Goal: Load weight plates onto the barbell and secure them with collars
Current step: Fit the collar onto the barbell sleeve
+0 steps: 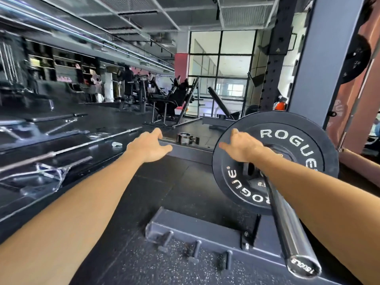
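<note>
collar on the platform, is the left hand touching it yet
Apart. The head view shows bare platform edge between the left hand and the collar, which lies untouched beyond the fingertips.

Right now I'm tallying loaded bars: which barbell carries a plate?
The barbell under the right hand, holding the Rogue plate; the floor bars are bare.

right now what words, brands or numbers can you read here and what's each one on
"ROGUE" twice, in white, on the big black plate on the barbell.
"2." then cut off by the arm, on a small plate at its hub.
"ROGUE", upside down, on the bar's end cap.
"GUE", partly visible, on the reddish wall.
Marks on the hanging plate: too blurred.
</note>
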Tool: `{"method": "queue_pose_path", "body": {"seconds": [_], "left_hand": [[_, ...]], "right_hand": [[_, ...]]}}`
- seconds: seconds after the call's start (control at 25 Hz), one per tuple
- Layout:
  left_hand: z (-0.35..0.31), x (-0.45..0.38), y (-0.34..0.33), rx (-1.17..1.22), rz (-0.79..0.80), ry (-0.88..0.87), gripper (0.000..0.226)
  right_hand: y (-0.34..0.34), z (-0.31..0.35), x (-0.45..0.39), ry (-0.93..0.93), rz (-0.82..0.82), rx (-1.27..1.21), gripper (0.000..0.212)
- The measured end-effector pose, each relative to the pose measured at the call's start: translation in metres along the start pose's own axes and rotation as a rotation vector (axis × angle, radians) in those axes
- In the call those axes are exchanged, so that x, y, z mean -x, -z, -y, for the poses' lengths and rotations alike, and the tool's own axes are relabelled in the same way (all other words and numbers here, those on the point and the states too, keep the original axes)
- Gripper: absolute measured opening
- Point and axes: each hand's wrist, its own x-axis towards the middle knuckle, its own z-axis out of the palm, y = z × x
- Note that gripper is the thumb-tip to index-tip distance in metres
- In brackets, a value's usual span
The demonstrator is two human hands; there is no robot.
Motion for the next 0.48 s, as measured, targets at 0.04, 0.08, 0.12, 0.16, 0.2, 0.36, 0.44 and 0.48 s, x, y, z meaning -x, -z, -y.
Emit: {"method": "queue_pose_path", "body": {"seconds": [0.04, 0.08, 0.12, 0.16, 0.2, 0.36, 0.44, 0.48], "left_hand": [[0.007, -0.008, -0.003, 0.010, 0.003, -0.004, 0.057], [0.012, -0.018, -0.006, 0.008, 0.009, -0.012, 0.054], [0.017, -0.032, -0.011, 0.002, 0.013, -0.017, 0.047], [0.023, -0.049, -0.018, 0.003, 0.013, -0.023, 0.040], [0.028, -0.069, -0.025, 0.012, 0.016, -0.029, 0.035], [0.034, -0.159, -0.055, 0.048, 0.012, -0.053, 0.044], [0.031, -0.190, -0.081, 0.052, 0.027, -0.055, 0.050], [0.028, -0.206, -0.100, 0.046, 0.046, -0.059, 0.052]], "right_hand": [[-0.003, 0.007, -0.014, 0.016, 0.005, -0.004, 0.060], [-0.005, 0.014, -0.031, 0.035, 0.013, -0.010, 0.061], [-0.009, 0.022, -0.052, 0.057, 0.014, -0.013, 0.061], [-0.014, 0.027, -0.076, 0.080, 0.010, -0.012, 0.059], [-0.021, 0.032, -0.103, 0.103, 0.009, -0.006, 0.058], [-0.056, 0.038, -0.211, 0.070, 0.019, 0.008, 0.048], [-0.076, 0.037, -0.248, 0.039, 0.014, 0.071, 0.040], [-0.088, 0.036, -0.267, 0.006, 0.014, 0.093, 0.038]]}}
